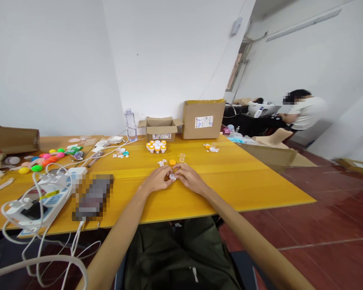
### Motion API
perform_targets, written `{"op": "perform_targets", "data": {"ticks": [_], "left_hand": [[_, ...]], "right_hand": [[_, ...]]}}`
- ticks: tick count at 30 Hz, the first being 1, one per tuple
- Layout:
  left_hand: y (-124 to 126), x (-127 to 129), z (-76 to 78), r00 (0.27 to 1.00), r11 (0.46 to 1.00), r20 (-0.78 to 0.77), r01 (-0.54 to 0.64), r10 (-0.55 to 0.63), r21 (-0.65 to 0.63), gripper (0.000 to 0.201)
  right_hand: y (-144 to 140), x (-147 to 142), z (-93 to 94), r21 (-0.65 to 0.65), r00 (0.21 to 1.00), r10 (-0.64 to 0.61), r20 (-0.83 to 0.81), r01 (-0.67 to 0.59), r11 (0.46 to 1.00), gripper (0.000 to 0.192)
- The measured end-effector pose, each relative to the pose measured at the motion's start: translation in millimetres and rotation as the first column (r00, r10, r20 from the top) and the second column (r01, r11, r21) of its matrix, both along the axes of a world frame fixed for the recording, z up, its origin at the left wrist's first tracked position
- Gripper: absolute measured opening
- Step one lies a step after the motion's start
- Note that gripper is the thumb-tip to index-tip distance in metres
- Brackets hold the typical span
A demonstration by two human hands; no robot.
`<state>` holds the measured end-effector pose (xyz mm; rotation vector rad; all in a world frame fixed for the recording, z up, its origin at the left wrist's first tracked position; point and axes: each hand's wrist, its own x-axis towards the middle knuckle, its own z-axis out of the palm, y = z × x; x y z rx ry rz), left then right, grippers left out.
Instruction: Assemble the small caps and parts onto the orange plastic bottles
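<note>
Both hands meet on the yellow counter [230, 189], fingertips together around a small white piece [172, 177]. The left hand [157, 180] pinches it from one side and the right hand [190, 179] from the other; the piece is too small to tell what it is. It rests on or just above the counter, between the fingers.

Just beyond the white piece lies an orange cap [172, 162], with a small clear cup [182, 157] to its right, upright and seemingly empty. To the left of the cap sits a little scatter of white bits [161, 163].

Farther back from the white piece stands a cluster of small jars [156, 146] with orange and white tops, packed together; what is inside them cannot be seen. Behind the jars is a low cardboard box [160, 128] with its flaps open, its inside hidden from view. To its right a taller cardboard box [203, 119] stands open at the top, with a white label on its front. To the left of the low box a clear water bottle [130, 125] stands upright.

Far to the left of the white piece lie a white power strip [45, 201] with cables and some bright coloured balls [45, 159]. At the back right, a seated person [304, 110] is at another table.
</note>
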<state>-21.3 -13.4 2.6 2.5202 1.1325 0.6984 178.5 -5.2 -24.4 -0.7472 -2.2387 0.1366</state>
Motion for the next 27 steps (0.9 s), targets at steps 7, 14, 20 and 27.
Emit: {"op": "perform_targets", "data": {"ticks": [7, 14, 20, 27], "left_hand": [[1, 0, -0.2, 1.000, 1.000, 0.006, 0.010, -0.010, 0.001, 0.009], [0, 0, -0.8, 1.000, 1.000, 0.023, 0.009, -0.010, 0.007, 0.007], [0, 0, 0.0, 1.000, 1.000, 0.015, 0.012, -0.012, 0.001, 0.007], [1, 0, 1.5, 1.000, 1.000, -0.007, 0.013, -0.013, -0.006, 0.008]], "right_hand": [[0, 0, -3.7, -0.021, 0.999, -0.031, -0.021, 0.031, 0.999, 0.016], [1, -1, -6.3, -0.012, 0.998, -0.054, -0.015, 0.054, 0.998, 0.017], [3, 0, -3.4, -0.012, 0.998, -0.045, 0.032, 0.045, 0.999, 0.018], [10, 0, 10.8, -0.038, 0.990, 0.013, 0.141, -0.008, 0.999, 0.014]]}}
